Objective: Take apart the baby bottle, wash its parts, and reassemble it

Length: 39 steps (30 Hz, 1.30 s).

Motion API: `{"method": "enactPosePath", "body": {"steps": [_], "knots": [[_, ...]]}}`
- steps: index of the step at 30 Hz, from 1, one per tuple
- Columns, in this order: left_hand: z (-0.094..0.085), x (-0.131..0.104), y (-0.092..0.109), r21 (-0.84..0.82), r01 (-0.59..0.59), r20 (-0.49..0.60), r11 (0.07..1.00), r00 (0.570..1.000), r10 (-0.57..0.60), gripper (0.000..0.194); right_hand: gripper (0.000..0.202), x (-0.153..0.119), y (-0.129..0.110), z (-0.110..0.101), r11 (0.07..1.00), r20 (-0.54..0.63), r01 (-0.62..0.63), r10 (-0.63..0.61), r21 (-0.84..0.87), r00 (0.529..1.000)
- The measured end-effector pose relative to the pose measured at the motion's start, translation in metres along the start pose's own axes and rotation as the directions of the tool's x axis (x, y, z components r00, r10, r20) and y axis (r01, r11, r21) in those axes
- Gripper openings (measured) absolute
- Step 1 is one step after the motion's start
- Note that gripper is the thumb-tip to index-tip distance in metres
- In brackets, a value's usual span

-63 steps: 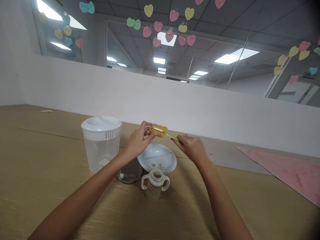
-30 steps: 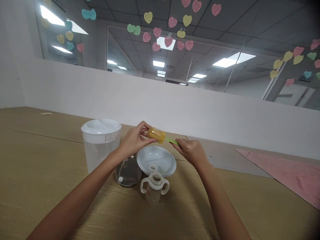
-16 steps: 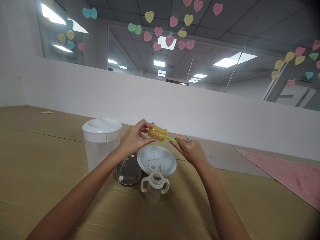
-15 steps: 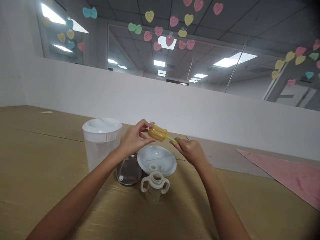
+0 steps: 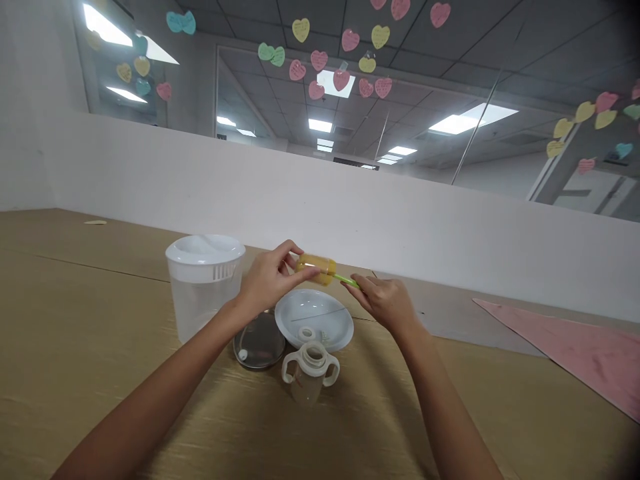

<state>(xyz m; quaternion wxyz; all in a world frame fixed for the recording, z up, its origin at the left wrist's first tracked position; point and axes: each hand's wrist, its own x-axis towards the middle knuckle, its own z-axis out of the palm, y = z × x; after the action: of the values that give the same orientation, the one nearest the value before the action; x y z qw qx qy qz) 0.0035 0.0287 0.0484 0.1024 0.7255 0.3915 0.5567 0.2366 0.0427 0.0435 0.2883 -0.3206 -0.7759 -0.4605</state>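
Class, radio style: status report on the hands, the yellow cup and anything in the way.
Left hand gripping yellow cup; right hand on green stick. Cup held sideways. Nothing seen blocking; white bowl lower in view.

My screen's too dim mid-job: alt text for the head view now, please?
Left hand holds a translucent yellow cup; right hand grips a green stick meeting its right end. Pictured below: white bowl, two-handled bottle; at left, a lidded container.

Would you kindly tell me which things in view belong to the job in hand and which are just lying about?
In use, judging by what is held:
yellow cup, left hand
green stick, right hand

Apparently lying about:
two-handled bottle
white bowl
dark round tray
white-lidded container
pink sheet
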Motion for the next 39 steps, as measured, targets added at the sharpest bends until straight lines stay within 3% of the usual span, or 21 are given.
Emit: {"method": "enactPosePath", "body": {"steps": [6, 10, 14, 20, 25, 27, 29, 31, 34, 39], "knots": [[0.0, -0.002, 0.002, -0.011, 0.071, 0.037, 0.997, 0.997, -0.07, 0.038, 0.039, 0.001, -0.003, -0.001, 0.998, -0.044, 0.06, -0.061, -0.02, 0.997], [-0.003, 0.001, 0.002, -0.104, 0.031, 0.087, 0.994, 0.996, -0.022, 0.029, 0.037, 0.001, 0.0, 0.0, 0.999, -0.076, 0.037, -0.038, -0.021, 0.996], [-0.004, 0.005, -0.001, -0.27, -0.026, 0.132, 0.963, 0.989, 0.064, 0.036, 0.044, 0.002, 0.0, 0.001, 0.999, 0.008, -0.013, 0.014, -0.032, 1.0], [-0.005, 0.012, -0.015, -0.118, -0.015, -0.03, 0.993, 0.999, 0.011, 0.035, 0.053, 0.003, -0.002, 0.003, 0.99, 0.171, -0.138, 0.133, 0.014, 0.976], [-0.015, 0.015, -0.028, 0.191, 0.019, 0.008, 0.981, 1.0, -0.021, 0.037, 0.052, 0.0, 0.0, 0.006, 0.947, 0.371, -0.32, 0.284, 0.038, 0.884], [-0.017, 0.014, -0.031, 0.417, -0.013, 0.05, 0.909, 0.999, -0.009, 0.036, 0.049, -0.001, 0.002, 0.005, 0.914, 0.423, -0.404, 0.35, 0.041, 0.836], [-0.014, 0.01, -0.034, 0.623, -0.064, 0.166, 0.78, 0.985, -0.051, 0.036, 0.048, -0.002, 0.003, 0.003, 0.887, 0.448, -0.46, 0.402, 0.025, 0.799], [-0.006, 0.005, -0.038, 0.739, -0.124, 0.313, 0.662, 0.934, -0.174, 0.036, 0.049, 0.0, 0.005, 0.0, 0.863, 0.467, -0.506, 0.445, 0.006, 0.764], [0.006, 0.0, -0.044, 0.783, -0.173, 0.445, 0.597, 0.826, -0.345, 0.033, 0.049, 0.005, 0.005, -0.006, 0.819, 0.532, -0.574, 0.488, -0.004, 0.692], [0.012, -0.001, -0.052, 0.814, -0.173, 0.46, 0.555, 0.774, -0.434, 0.034, 0.048, 0.009, 0.002, -0.01, 0.784, 0.619, -0.621, 0.49, -0.005, 0.614]]}}
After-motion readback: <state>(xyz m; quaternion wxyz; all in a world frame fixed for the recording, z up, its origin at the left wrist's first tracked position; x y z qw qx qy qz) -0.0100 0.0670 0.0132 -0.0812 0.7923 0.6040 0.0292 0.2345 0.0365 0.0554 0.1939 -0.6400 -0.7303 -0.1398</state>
